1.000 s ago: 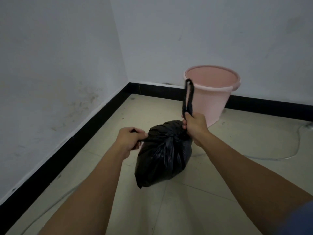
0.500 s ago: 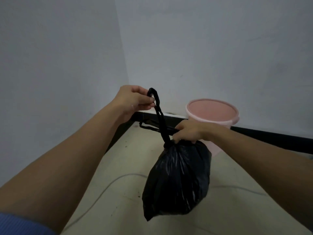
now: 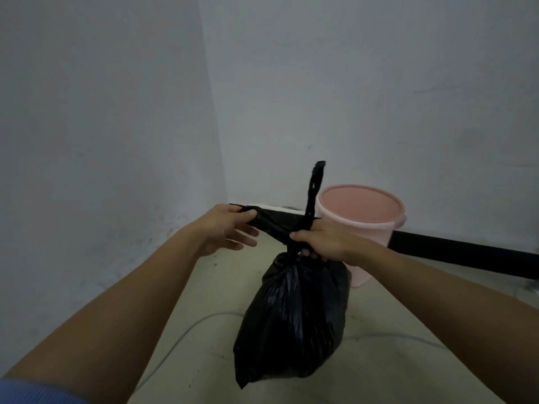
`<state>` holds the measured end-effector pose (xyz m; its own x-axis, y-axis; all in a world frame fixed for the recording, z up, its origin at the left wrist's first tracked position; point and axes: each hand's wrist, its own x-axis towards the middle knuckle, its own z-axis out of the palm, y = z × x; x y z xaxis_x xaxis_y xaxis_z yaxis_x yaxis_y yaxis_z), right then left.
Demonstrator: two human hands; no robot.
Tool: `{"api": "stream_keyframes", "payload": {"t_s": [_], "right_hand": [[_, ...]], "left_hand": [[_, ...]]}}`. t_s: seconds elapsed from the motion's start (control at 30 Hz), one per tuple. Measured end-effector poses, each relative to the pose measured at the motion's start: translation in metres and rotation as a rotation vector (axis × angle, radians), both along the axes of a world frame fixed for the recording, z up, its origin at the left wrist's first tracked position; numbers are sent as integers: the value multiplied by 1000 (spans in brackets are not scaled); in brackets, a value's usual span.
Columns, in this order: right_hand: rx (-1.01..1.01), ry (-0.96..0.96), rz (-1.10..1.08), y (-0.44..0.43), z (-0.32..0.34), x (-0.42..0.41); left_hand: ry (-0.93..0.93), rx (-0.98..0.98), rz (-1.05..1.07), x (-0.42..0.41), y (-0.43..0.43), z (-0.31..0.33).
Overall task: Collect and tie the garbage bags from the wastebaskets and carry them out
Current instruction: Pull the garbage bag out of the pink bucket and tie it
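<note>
A full black garbage bag (image 3: pixel 294 319) hangs in the air in front of me. My right hand (image 3: pixel 323 243) is clenched around its gathered neck. One black handle strip (image 3: pixel 313 193) stands up from that fist. My left hand (image 3: pixel 227 228) pinches the other handle strip between thumb and forefinger and holds it out to the left, its other fingers spread. Behind the bag a pink wastebasket (image 3: pixel 361 217) stands on the floor against the wall, with no liner in it.
I face a room corner with grey walls and a black baseboard (image 3: pixel 466 255). The floor is pale tile, and a thin light cable (image 3: pixel 186 330) curves across it under the bag.
The bag has been lifted off the floor. My left hand dropped from the raised strip and now pulls one strip sideways to the left; the other strip stands up from my right fist.
</note>
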<state>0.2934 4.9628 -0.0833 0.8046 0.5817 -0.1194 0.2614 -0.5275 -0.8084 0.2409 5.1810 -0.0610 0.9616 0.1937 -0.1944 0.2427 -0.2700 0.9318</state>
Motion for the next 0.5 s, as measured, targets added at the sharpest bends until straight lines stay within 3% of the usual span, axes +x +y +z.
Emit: {"api": "stream_keyframes", "payload": {"t_s": [0.17, 0.3, 0.5], "right_hand": [[83, 91, -178, 0, -2, 9], [111, 420, -163, -10, 2, 16], [426, 692, -129, -24, 12, 26]], "left_hand": [[-208, -273, 57, 6, -4, 8], [-241, -370, 39, 4, -8, 5], [-35, -23, -277, -3, -25, -19]]}}
